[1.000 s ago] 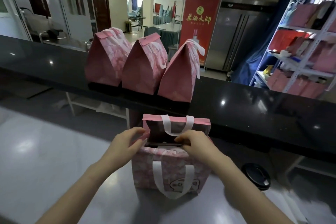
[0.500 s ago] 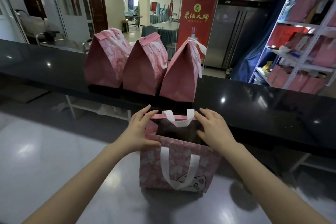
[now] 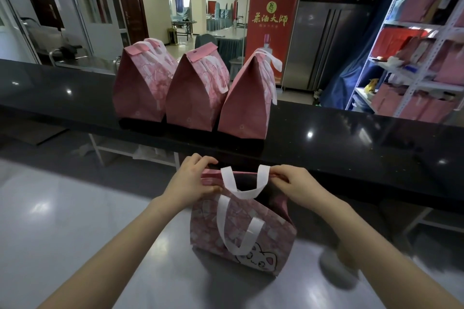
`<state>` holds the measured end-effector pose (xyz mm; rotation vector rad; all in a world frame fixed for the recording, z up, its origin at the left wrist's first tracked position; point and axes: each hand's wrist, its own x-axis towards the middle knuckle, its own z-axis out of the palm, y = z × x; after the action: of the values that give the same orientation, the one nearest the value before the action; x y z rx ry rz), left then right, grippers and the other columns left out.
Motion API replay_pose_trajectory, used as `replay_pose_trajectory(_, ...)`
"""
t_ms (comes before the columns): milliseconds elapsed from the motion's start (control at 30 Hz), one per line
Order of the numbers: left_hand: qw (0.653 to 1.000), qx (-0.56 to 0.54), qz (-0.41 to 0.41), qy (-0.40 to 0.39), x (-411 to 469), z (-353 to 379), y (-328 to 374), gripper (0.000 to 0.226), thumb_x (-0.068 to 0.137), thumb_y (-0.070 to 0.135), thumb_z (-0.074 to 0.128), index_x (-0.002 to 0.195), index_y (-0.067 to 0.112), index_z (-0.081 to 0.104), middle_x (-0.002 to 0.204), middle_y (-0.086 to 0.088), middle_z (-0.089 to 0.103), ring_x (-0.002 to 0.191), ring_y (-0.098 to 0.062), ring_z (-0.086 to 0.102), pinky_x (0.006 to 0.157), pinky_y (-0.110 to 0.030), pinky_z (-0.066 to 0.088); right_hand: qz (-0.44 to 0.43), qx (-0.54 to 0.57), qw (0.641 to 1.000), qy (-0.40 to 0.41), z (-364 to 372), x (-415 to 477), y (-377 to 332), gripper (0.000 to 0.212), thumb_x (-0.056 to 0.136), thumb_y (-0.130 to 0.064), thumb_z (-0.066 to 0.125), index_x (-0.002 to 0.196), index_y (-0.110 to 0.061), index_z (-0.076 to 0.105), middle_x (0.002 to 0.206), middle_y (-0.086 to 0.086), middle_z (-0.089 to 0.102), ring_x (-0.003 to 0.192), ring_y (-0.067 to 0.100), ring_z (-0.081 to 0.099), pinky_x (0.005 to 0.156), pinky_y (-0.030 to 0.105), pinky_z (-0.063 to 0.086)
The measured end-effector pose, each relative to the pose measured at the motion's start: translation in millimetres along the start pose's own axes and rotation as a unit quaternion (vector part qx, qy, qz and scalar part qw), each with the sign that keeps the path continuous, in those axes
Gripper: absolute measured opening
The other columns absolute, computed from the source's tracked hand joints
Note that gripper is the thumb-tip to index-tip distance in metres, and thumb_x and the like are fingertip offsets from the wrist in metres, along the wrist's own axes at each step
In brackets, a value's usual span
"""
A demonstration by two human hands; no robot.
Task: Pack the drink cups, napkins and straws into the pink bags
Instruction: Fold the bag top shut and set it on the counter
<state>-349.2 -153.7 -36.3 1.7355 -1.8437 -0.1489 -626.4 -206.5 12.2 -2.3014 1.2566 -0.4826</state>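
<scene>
A pink patterned bag [image 3: 266, 241] with white handles and a cat drawing stands on the steel worktop [image 3: 75, 233] in front of me, its mouth still gaping. My left hand [image 3: 190, 183] pinches the far rim at the left corner. My right hand [image 3: 293, 187] pinches the same rim at the right, beside the rear white handle [image 3: 244, 183]. What lies inside the bag is hidden in shadow. Three closed pink bags [image 3: 193, 93] stand in a row on the raised black counter [image 3: 351, 140] behind it.
The black counter runs across the whole width just beyond the bag. A white metal shelf rack [image 3: 421, 57] with pink and red bags stands at the right. A red banner [image 3: 272, 30] and a steel fridge are farther back.
My hands left the bag's inside and side, rose to the far rim and now pinch it at both corners. The bag has turned slightly and its front has tipped toward me.
</scene>
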Motion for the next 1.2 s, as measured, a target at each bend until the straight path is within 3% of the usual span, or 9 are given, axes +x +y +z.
replay_pose_trajectory(133,0.999,-0.025,-0.023,0.002,-0.8,5.2,2.4,0.055,0.068,0.042,0.083,0.115,0.03,0.057,0.103,0.012,0.043,0.094,-0.009,0.052,0.077,-0.022,0.048,0.003,-0.017,0.991,-0.131,-8.8,-11.3,1.6,0.087,0.058,-0.074,0.071,0.135,-0.045,0.042,0.12,-0.02,0.05,0.111,0.005,0.047,0.089,0.024,0.04)
replay_pose_trajectory(233,0.999,-0.041,-0.035,0.008,-0.3,6.5,4.7,0.051,0.067,0.039,0.084,0.11,0.027,0.059,0.099,0.011,0.043,0.088,-0.007,0.051,0.072,-0.013,0.041,-0.025,-0.083,0.984,-0.154,-4.5,-17.7,4.8,0.107,0.05,-0.064,0.081,0.141,-0.046,0.029,0.127,-0.022,0.041,0.116,0.005,0.038,0.098,0.028,0.038)
replay_pose_trajectory(400,0.994,-0.1,-0.042,0.026,-3.1,0.5,7.6,0.041,0.065,0.031,0.087,0.099,0.03,0.064,0.095,0.011,0.052,0.086,-0.004,0.054,0.07,-0.009,0.039,-0.029,-0.126,0.989,-0.068,3.0,-20.7,5.1,0.072,0.072,-0.018,0.07,0.137,-0.033,0.041,0.112,-0.014,0.05,0.103,0.01,0.046,0.085,0.032,0.049)
replay_pose_trajectory(567,0.976,-0.2,-0.086,-0.013,-8.5,-13.4,5.0,0.034,0.068,0.018,0.087,0.093,0.032,0.069,0.094,0.012,0.066,0.087,-0.002,0.063,0.071,-0.015,0.053,-0.001,-0.088,0.996,0.019,2.0,-20.0,11.1,0.043,0.082,-0.009,0.06,0.12,-0.028,0.061,0.103,-0.007,0.059,0.097,0.014,0.056,0.083,0.033,0.052)
replay_pose_trajectory(700,0.957,-0.261,-0.113,-0.05,-14.1,-19.6,1.2,0.036,0.069,0.008,0.085,0.095,0.029,0.071,0.091,0.01,0.071,0.088,-0.001,0.066,0.067,-0.014,0.054,0.006,-0.045,0.996,0.071,4.7,-18.2,20.5,0.039,0.079,-0.01,0.068,0.114,-0.028,0.066,0.099,-0.01,0.059,0.096,0.011,0.056,0.077,0.02,0.043)
replay_pose_trajectory(800,0.936,-0.311,-0.135,-0.093,-17.4,-22.6,-2.8,0.037,0.069,0.004,0.083,0.093,0.031,0.073,0.093,0.011,0.072,0.091,-0.006,0.067,0.067,-0.016,0.055,0.031,0.073,0.996,0.046,-0.6,-16.8,30.7,0.048,0.072,-0.013,0.081,0.112,-0.034,0.066,0.115,-0.015,0.056,0.106,0.007,0.053,0.078,0.014,0.042)
replay_pose_trajectory(933,0.905,-0.383,-0.168,-0.082,-21.2,-20.7,-4.8,0.043,0.07,-0.001,0.081,0.099,0.029,0.073,0.101,0.005,0.072,0.098,-0.013,0.067,0.071,-0.023,0.057,0.051,0.281,0.958,0.01,-6.0,-19.5,37.9,0.058,0.062,-0.007,0.088,0.107,-0.039,0.069,0.141,-0.019,0.041,0.124,0.007,0.043,0.097,0.024,0.045)
replay_pose_trajectory(1067,0.887,-0.417,-0.174,-0.094,-19.5,-17.9,-0.2,0.047,0.072,-0.01,0.073,0.099,0.028,0.074,0.104,-0.002,0.068,0.097,-0.02,0.067,0.072,-0.03,0.058,0.043,0.275,0.96,0.011,-6.2,-21.7,39.6,0.057,0.063,-0.001,0.086,0.103,-0.038,0.07,0.134,-0.014,0.047,0.117,0.008,0.054,0.089,0.025,0.054)
replay_pose_trajectory(1200,0.907,-0.38,-0.173,-0.058,-14.6,-15.0,3.4,0.046,0.071,-0.013,0.073,0.093,0.027,0.074,0.093,0.002,0.071,0.092,-0.016,0.068,0.068,-0.022,0.057,0.049,0.143,0.988,0.024,-8.3,-15.3,35.4,0.048,0.071,0.001,0.08,0.103,-0.033,0.067,0.12,-0.011,0.05,0.103,0.006,0.058,0.073,0.015,0.053)
